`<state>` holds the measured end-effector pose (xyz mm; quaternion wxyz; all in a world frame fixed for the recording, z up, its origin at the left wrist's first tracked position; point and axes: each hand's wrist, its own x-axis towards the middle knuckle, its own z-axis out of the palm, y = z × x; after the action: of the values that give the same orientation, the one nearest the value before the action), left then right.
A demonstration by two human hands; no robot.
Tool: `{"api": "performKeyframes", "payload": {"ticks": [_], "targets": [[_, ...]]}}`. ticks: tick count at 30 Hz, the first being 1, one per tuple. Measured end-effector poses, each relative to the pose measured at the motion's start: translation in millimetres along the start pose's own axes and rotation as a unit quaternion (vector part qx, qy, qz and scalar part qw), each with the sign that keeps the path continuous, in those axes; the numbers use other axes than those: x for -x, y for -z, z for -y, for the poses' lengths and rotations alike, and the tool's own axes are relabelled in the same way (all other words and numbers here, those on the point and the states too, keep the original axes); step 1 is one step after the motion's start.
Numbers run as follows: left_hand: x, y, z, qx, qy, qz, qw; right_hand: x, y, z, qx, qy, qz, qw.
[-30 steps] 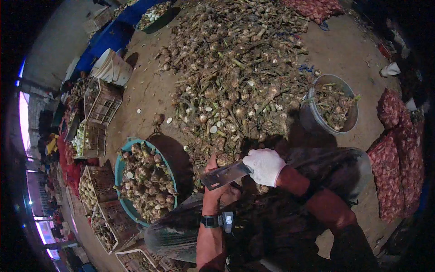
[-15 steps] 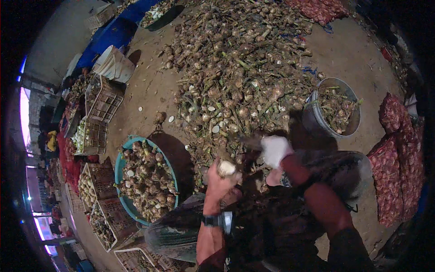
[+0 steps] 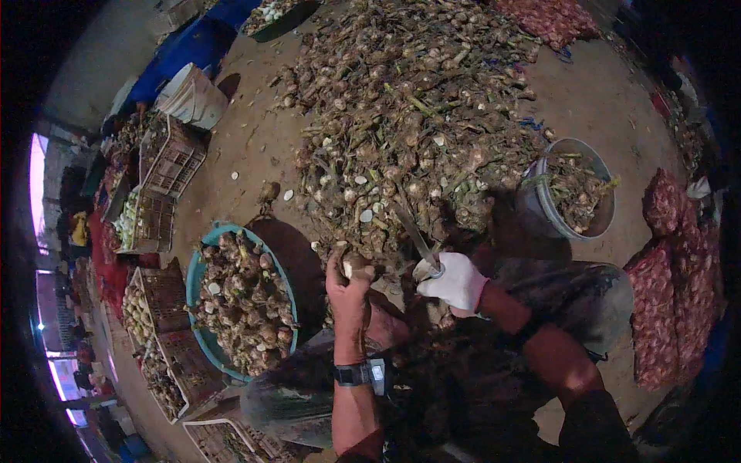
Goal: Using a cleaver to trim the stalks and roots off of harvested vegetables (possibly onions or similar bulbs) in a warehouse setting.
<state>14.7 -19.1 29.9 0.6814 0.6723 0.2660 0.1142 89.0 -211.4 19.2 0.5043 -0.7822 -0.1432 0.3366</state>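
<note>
My left hand [image 3: 349,284], bare with a dark band and watch at the wrist, is closed round a brown bulb [image 3: 354,263] with a pale cut face. To its right, my right hand [image 3: 457,282] wears a white glove and grips a knife [image 3: 415,234]. The long blade points up and to the left over the heap, apart from the bulb. In front of both hands spreads a large heap of muddy bulbs [image 3: 401,139] with stems and roots. Several white cut slices lie on the heap and floor. Fingers of the glove partly hide the knife's handle.
On the left stands a round teal tub [image 3: 289,297] full of trimmed bulbs. A grey bucket [image 3: 532,204] with stem scraps stands at right, near red net sacks [image 3: 656,309]. Plastic crates [image 3: 166,297] and a tilted white bucket [image 3: 193,98] line the left side.
My right hand has drawn back slightly, and the blurred knife now shows clearly, pointing up. My left hand has shifted left and up with the bulb. The view has turned a little.
</note>
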Motion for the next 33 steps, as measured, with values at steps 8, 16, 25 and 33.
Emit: {"api": "performKeyframes", "payload": {"ticks": [8,16,25,33], "targets": [[7,-1,15,0.368,0.065,0.024,0.927,4,-18,8,0.007,0.044,-0.002,0.999],[11,6,10,0.496,0.096,0.066,0.860,-20,-17,-82,0.242,-0.027,0.026,0.970],[14,-6,15,0.358,0.120,0.037,0.925,-18,-23,-11,-0.234,0.108,-0.049,0.965],[5,16,14,0.234,0.135,-0.010,0.963,-17,-16,6,-0.172,0.059,0.032,0.983]]}}
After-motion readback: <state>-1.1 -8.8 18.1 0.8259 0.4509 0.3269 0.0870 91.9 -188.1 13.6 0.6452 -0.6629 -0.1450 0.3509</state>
